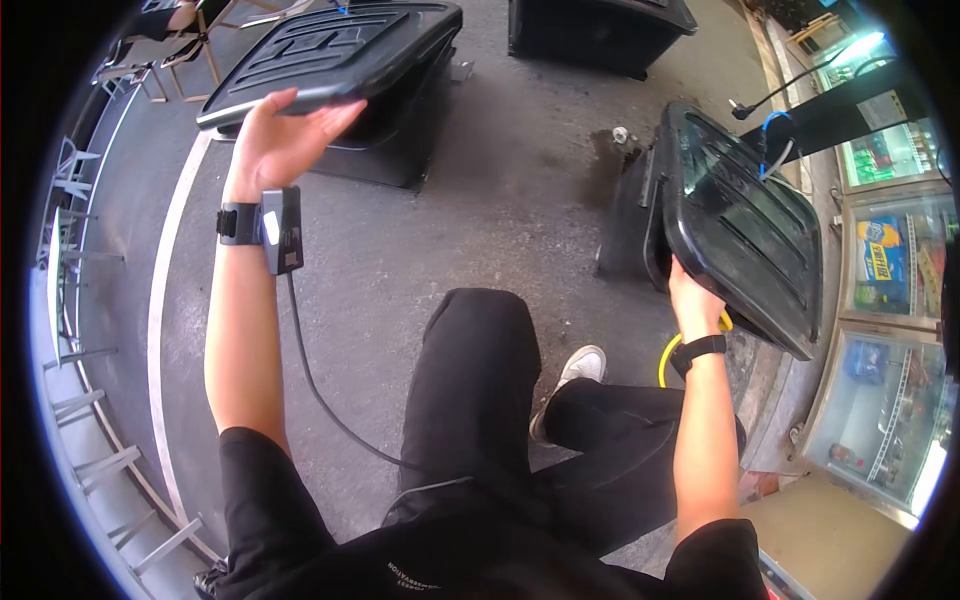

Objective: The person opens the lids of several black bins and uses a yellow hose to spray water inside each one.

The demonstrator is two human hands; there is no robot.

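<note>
On the upper left, a black lidded bin [345, 60] stands on the ground. My left hand [290, 140] is at the near edge of its lid, palm turned up, with fingers stretched and nothing seen within them. To the right is a second black bin [630, 215], its lid [745, 220] tilted. My right hand [694, 297] is at the lid's lower near edge, its fingers partly hidden under the rim. A yellow loop [668, 358] hangs by my right wrist. A cabled black device [282, 230] is strapped to my left wrist.
Another black bin [600, 35] stands at the top. Glass-door fridges [880, 260] line the right side, with a black plug and cable [745, 110] near them. Chairs [150, 60] and a seated person are at the upper left. White chairs [100, 470] line the left.
</note>
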